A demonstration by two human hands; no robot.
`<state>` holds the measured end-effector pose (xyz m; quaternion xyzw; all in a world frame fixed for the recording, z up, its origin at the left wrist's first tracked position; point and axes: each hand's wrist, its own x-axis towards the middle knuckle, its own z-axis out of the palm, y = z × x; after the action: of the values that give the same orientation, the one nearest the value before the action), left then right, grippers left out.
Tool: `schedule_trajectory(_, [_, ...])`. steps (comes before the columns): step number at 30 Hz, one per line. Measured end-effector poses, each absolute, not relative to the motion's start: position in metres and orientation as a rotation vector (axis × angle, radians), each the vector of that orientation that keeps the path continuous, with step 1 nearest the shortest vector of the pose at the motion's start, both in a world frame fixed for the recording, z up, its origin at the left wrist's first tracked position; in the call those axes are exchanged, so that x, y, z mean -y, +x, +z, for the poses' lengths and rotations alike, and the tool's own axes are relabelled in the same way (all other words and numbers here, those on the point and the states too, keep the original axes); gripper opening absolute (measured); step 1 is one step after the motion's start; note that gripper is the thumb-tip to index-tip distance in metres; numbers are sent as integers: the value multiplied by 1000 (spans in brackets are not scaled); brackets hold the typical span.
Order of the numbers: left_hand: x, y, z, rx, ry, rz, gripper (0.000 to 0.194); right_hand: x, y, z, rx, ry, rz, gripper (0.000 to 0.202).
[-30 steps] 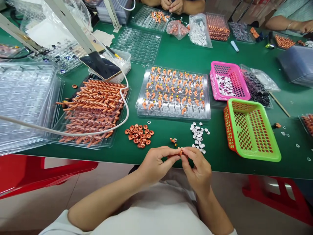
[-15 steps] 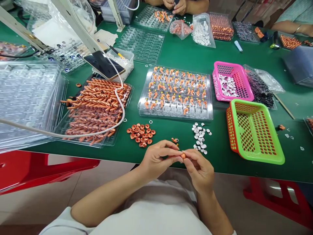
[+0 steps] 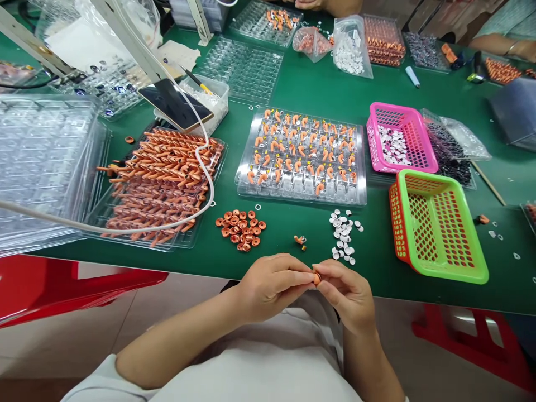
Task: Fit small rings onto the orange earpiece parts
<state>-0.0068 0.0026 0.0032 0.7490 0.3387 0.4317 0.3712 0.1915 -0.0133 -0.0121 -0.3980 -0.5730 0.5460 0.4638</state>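
My left hand and my right hand meet at the table's front edge, both pinching one small orange part between their fingertips. Just beyond them lies a small orange curved piece with a tiny yellow-brown bit beside it. A pile of copper-coloured round cups is up and left of my hands. White discs are scattered to the right. Farther back, a clear tray holds rows of orange curved pieces.
Pink and green baskets stand at the right. Left are a tray of copper-coloured parts, a white cable, a phone and stacked clear trays. Other people's arms show at the back.
Both my hands have moved slightly down toward my body, still pinching the orange part, which looks turned. The view has shifted a little. The person's hands at the back are now mostly out of frame.
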Motion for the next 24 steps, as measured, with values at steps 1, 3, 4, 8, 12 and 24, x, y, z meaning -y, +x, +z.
schedule_trajectory(1, [-2, -7, 3, -865, 1936, 1116, 22, 13, 192, -13, 1399, -967, 1366, 22])
schedule_trajectory(3, [-2, -7, 3, -861, 1964, 1106, 22, 14, 192, -16, 1367, -935, 1424, 21])
schedule_trajectory(4, [-2, -7, 3, -863, 1976, 1094, 21, 14, 192, -18, 1344, -921, 1451, 20])
schedule_trajectory(8, [-1, -7, 3, -869, 2008, 1077, 21, 15, 193, -23, 1288, -908, 1498, 18])
schedule_trajectory(12, [-1, -8, 3, -858, 2037, 1128, 21, 15, 193, -25, 1292, -908, 1495, 18])
schedule_trajectory(24, [1, -7, -6, -810, 2111, 1237, 26, 17, 191, -27, 1228, -909, 1515, 25])
